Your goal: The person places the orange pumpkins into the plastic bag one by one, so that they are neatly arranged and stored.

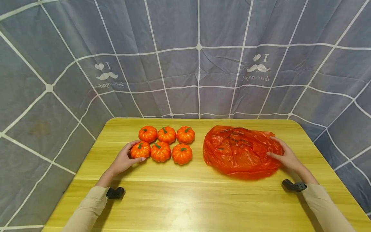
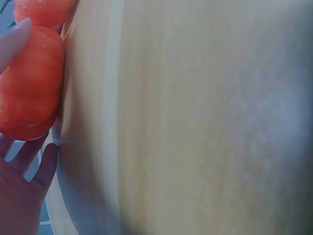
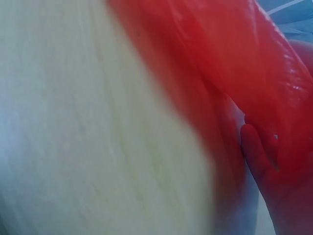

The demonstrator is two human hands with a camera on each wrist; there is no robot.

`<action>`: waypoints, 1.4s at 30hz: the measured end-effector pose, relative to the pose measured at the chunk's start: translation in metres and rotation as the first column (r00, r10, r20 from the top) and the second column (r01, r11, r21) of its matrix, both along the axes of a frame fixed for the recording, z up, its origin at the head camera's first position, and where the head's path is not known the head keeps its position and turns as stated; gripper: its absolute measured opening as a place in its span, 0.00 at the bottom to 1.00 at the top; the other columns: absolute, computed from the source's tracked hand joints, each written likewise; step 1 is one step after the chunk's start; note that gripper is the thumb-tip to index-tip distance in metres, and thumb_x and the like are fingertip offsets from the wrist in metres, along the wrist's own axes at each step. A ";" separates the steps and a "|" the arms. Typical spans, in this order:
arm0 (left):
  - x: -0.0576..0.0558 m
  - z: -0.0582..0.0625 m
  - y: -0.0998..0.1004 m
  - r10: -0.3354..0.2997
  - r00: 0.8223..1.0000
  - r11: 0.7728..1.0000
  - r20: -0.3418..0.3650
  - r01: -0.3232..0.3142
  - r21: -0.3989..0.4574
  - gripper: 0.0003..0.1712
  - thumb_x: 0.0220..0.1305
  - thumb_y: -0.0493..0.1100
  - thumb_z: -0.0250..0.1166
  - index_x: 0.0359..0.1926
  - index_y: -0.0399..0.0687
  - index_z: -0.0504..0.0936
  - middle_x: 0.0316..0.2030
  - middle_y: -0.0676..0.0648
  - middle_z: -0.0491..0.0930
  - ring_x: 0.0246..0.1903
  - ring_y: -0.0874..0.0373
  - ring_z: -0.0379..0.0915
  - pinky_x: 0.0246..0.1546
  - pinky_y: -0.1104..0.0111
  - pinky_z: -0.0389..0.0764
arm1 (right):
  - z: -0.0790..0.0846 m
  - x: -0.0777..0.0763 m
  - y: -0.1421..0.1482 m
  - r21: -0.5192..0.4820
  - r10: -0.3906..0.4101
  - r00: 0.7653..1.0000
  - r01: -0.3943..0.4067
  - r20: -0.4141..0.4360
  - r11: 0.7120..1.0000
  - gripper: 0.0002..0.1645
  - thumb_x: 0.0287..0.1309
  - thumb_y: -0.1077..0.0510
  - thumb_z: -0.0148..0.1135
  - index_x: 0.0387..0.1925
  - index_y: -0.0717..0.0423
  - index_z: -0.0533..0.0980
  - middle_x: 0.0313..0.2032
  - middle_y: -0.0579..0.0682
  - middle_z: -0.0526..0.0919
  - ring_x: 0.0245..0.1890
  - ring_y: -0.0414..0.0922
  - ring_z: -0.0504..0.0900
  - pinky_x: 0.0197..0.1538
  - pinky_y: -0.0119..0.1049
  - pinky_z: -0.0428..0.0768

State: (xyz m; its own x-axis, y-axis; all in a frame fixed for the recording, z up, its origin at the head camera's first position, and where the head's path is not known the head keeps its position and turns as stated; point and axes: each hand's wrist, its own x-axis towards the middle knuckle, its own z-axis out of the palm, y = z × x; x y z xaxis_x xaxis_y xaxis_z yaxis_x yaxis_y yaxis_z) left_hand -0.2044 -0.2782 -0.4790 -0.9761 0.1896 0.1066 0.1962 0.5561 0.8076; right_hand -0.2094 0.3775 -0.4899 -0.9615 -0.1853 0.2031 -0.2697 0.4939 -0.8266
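My left hand (image 1: 124,161) grips the front-left pumpkin (image 1: 140,150), a small orange one with a green stem. Its thumb lies on the near side and its fingers reach round the far left side. In the left wrist view this pumpkin (image 2: 32,85) sits between thumb and fingers, a second one touching it. On the right lies a crumpled red plastic bag (image 1: 240,151) with dark print. My right hand (image 1: 288,158) holds the bag's right edge, thumb in front and fingers behind. Red film (image 3: 225,54) partly covers that hand in the right wrist view.
More orange pumpkins (image 1: 166,134) stand beside the held one, in two rows of three on the wooden table (image 1: 185,196). A grey curtain with white lines (image 1: 179,71) hangs behind the table and along both sides. Black wrist cameras (image 1: 116,193) sit at both cuffs.
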 end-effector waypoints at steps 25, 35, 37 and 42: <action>0.005 0.001 -0.001 0.101 0.995 0.995 0.005 -0.101 -0.011 0.48 0.50 0.44 0.75 0.68 0.42 0.61 0.62 0.35 0.66 0.52 0.42 0.72 0.50 0.65 0.74 | 0.001 0.000 -0.004 0.060 -0.045 0.999 0.044 0.020 0.997 0.43 0.59 0.62 0.64 0.71 0.62 0.54 0.66 0.72 0.57 0.48 0.15 0.59 0.47 0.08 0.64; 0.007 0.002 0.004 0.137 0.990 0.991 0.024 -0.137 -0.005 0.47 0.52 0.43 0.74 0.69 0.40 0.59 0.63 0.35 0.65 0.54 0.40 0.71 0.48 0.73 0.72 | 0.005 0.003 -0.006 0.046 -0.051 0.998 0.049 0.031 0.998 0.42 0.60 0.61 0.63 0.71 0.61 0.54 0.67 0.73 0.55 0.48 0.15 0.59 0.47 0.08 0.64; 0.008 0.004 0.005 0.143 0.989 0.990 0.034 -0.144 0.008 0.47 0.53 0.41 0.74 0.69 0.39 0.59 0.63 0.34 0.64 0.55 0.39 0.70 0.48 0.73 0.72 | 0.005 0.003 -0.007 0.043 -0.050 0.998 0.049 0.032 0.998 0.42 0.60 0.61 0.63 0.71 0.60 0.54 0.67 0.73 0.54 0.48 0.15 0.59 0.47 0.08 0.64; 0.011 0.009 0.010 0.171 0.984 0.983 0.049 -0.173 0.052 0.46 0.53 0.39 0.73 0.69 0.37 0.58 0.63 0.33 0.64 0.55 0.41 0.68 0.46 0.81 0.69 | 0.005 0.003 -0.008 0.029 -0.042 0.999 0.041 0.028 0.999 0.42 0.60 0.61 0.63 0.71 0.61 0.54 0.67 0.74 0.53 0.49 0.15 0.59 0.47 0.08 0.64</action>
State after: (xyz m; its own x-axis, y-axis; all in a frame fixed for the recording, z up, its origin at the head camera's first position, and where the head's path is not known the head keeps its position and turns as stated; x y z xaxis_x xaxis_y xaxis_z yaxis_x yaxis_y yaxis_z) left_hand -0.1935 -0.2682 -0.4700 -0.9976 0.0135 0.0680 0.0647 0.5320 0.8443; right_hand -0.2063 0.3699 -0.4847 -0.9738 -0.1503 0.1704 -0.2248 0.5277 -0.8191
